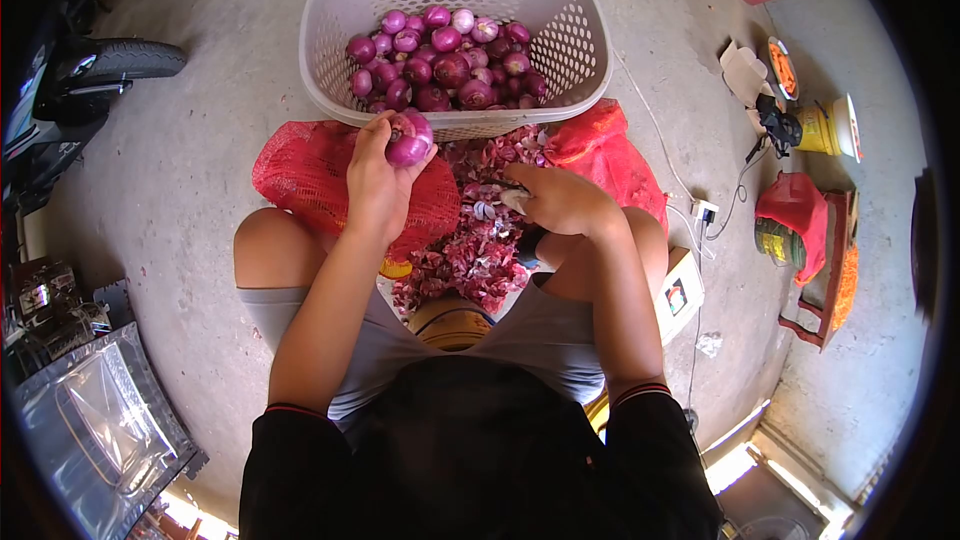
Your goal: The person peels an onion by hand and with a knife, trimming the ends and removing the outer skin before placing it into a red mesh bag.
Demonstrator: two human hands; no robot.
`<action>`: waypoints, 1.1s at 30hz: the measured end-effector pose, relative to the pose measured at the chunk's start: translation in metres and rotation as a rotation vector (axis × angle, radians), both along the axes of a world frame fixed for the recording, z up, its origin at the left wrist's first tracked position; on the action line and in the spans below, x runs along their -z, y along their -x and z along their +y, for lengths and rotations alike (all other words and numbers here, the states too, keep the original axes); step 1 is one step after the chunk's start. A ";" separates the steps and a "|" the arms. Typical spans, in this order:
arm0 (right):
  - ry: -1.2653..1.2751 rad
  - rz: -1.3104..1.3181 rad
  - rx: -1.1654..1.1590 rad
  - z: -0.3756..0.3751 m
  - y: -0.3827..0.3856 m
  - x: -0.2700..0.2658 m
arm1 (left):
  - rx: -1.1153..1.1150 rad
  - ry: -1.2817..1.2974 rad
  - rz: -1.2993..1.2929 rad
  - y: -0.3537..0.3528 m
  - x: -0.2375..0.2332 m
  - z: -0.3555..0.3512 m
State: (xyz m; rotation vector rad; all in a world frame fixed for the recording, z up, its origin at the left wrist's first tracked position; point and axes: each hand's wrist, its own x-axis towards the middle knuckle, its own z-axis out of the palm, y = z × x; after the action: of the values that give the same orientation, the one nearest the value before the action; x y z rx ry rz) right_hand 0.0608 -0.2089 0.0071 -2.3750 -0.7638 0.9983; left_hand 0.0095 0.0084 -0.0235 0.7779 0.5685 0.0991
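In my left hand (378,165) is a purple-red onion (409,139), raised in front of the basket with the fingers wrapped round its side. My right hand (562,200) is closed on what looks like a small knife (496,183); only a thin dark part of it shows by the thumb. Below and between the hands lies a heap of onion skins (470,265). A grey plastic basket (330,90) with many onions (450,70) in it stands just beyond my hands.
Red mesh sacks (300,165) lie on either side of the skins. A cable (650,115) runs along the floor at right to a socket block (704,211). A motorbike wheel (135,58) stands at left, and a yellow bucket (818,130) at right.
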 end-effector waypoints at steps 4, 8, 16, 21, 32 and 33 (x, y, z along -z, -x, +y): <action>0.003 0.011 0.004 0.000 -0.001 0.002 | 0.009 0.018 -0.029 -0.004 0.002 0.002; -0.016 -0.014 -0.008 -0.002 -0.001 0.004 | -0.030 0.038 -0.126 -0.029 -0.013 0.006; -0.060 -0.051 0.006 -0.005 -0.002 0.004 | 0.438 -0.367 -0.173 -0.009 -0.037 0.031; -0.130 -0.027 0.060 -0.002 -0.002 -0.008 | 1.049 -1.270 0.080 0.023 -0.064 0.090; -0.186 -0.093 0.087 0.000 -0.002 0.004 | 1.578 -1.756 0.218 0.054 -0.034 0.097; -0.205 -0.090 0.061 0.001 -0.003 0.006 | 1.648 -1.867 0.139 0.058 -0.015 0.094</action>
State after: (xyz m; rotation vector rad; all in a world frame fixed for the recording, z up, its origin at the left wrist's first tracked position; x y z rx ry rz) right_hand 0.0633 -0.2083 0.0006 -2.2631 -0.7819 0.7538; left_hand -0.0486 0.1028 -0.0083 2.8361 -0.4138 -1.1242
